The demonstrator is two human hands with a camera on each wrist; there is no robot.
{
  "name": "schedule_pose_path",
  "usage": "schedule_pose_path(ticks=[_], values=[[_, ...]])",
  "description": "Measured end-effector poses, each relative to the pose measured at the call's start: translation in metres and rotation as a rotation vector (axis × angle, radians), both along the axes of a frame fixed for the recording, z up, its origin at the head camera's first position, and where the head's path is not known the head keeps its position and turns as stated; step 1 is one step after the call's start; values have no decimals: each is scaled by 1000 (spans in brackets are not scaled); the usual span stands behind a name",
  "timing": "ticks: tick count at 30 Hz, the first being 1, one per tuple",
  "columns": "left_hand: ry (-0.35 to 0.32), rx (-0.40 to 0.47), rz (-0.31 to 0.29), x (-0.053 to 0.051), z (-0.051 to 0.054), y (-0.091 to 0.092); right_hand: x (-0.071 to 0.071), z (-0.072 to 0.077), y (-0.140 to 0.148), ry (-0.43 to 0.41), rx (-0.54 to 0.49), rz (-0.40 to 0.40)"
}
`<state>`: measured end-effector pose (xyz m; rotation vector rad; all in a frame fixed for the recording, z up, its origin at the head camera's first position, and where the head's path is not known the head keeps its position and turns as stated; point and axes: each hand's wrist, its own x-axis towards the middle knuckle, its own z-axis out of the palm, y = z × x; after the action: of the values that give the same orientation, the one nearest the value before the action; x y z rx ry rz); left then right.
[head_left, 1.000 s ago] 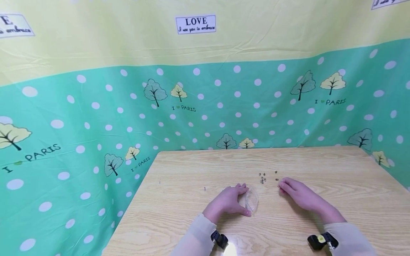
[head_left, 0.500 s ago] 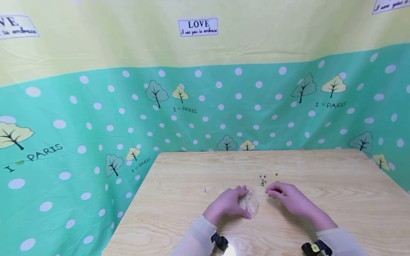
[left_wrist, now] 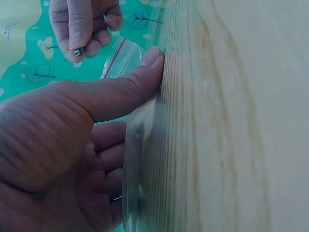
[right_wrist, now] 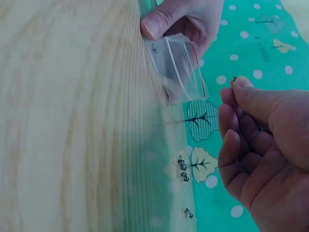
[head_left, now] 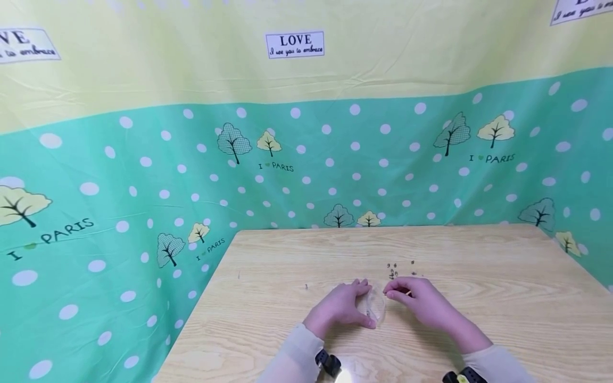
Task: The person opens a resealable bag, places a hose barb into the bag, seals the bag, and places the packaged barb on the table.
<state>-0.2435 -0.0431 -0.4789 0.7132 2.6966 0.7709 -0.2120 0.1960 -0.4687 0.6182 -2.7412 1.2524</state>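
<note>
Against a second ago, we see the right hand (head_left: 423,303) shifted left to just beside the right edge of the small clear plastic zip bag with a red stripe (right_wrist: 181,67), while the left hand (head_left: 339,304) stays at the bag's left side. We log the right wrist lifted, thumb and index pinching a tiny dark round metal piece (left_wrist: 78,51), apart from the bag. Left thumb and fingers stand spread, gripping the bag between them on the pale wood-grain table (head_left: 268,330); more small dark metal pieces (right_wrist: 182,165) lie beyond it.

Bright light, glare (head_left: 344,375) on tabletop (head_left: 392,346), soft shadows
</note>
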Motion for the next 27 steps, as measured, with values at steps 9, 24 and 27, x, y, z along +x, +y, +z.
schedule_pose_path(ticks=[9, 24, 27], values=[[0, -1, -3, -2, -3, 0, 3, 0, -9, 16, -53, -42], [-13, 5, -3, -2, -2, 0, 4, -1, -14, 30, -94, -83], [-11, 7, -5, -1, -1, 0, 5, 0, -15, 28, -91, -88]])
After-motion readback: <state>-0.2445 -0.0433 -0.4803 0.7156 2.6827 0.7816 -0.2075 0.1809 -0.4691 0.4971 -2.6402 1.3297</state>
